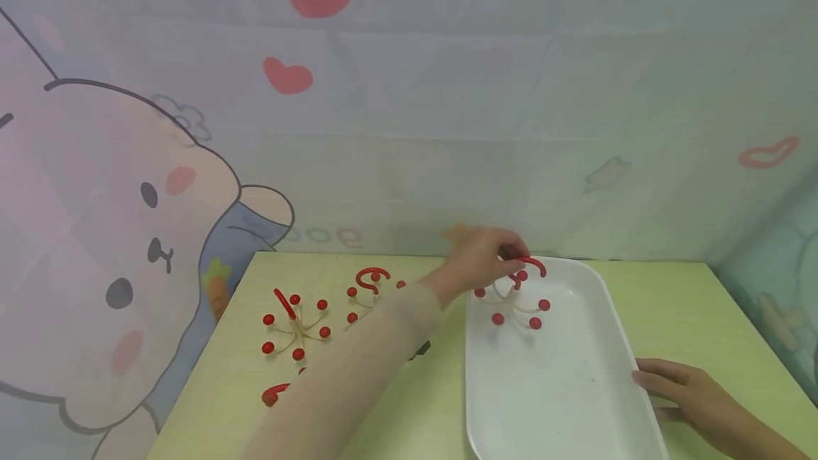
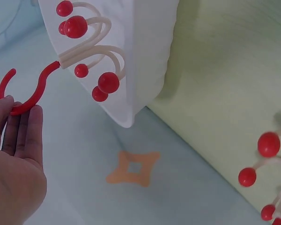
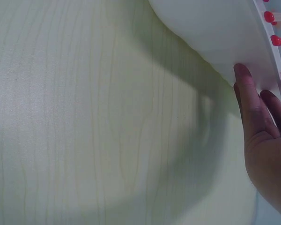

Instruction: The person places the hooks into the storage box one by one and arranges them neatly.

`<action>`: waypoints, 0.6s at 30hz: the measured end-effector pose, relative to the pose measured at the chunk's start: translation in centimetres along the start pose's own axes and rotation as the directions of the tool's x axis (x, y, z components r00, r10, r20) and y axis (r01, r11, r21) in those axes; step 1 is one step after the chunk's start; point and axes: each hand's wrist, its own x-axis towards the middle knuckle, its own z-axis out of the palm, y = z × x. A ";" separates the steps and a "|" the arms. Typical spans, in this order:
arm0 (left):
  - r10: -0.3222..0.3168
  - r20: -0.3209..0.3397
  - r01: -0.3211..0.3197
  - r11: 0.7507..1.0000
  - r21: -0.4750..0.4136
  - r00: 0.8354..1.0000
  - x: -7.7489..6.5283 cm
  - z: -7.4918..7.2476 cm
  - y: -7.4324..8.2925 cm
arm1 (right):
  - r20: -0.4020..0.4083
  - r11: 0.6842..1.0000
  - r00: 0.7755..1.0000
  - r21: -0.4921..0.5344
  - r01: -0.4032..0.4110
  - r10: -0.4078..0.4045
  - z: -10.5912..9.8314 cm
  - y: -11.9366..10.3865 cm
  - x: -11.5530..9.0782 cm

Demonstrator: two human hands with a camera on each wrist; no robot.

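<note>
While a pale fabric backdrop (image 1: 409, 119) printed with a cartoon animal (image 1: 160, 247) is filling the left side, a piece with a slanting red handle and cream prongs ending in red balls (image 1: 297, 326) is standing on the pale yellow-green wood-grain table (image 1: 671, 289), its handle pointing up and leftward. Below it in the head view, a curved red handle (image 1: 273, 394) is showing beside the cream sleeve (image 1: 351, 375); farther right, a hooked red handle (image 1: 372, 270) is rising among red balls, partly covered.

Next, the left hand (image 1: 482, 259) is pinching, between thumb and fingers, the hook of a red-and-cream ball-tipped piece (image 2: 70, 57). This piece is hanging over the far left corner of the smooth white rounded tray (image 1: 575, 389), its long axis running roughly upright, hook uppermost, balls spreading downward; whether they are touching the tray's floor, I cannot tell. The left wrist view is showing the thumb and fingertips on the hook, which the head view is mostly hiding.

At far right, the right hand (image 1: 693, 392) is holding the tray's right rim. The right wrist view is revealing fingers slightly spread along the outer wall, unseen from the head.
</note>
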 end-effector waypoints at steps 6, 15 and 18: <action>-0.011 -0.017 0.011 1.000 -0.019 1.000 0.4 1.3 -0.9 | 0.002 1.000 1.000 0.000 -0.020 0.020 -0.1 -0.1 0.0; -0.050 -0.033 0.048 0.997 -0.064 0.998 0.5 2.6 -2.4 | 0.021 0.999 1.000 0.035 0.002 -0.002 -0.1 0.2 0.0; -0.070 -0.044 0.066 0.994 -0.091 0.997 0.5 2.8 -2.8 | 0.037 0.999 0.999 0.052 0.016 -0.017 -0.2 0.3 -0.1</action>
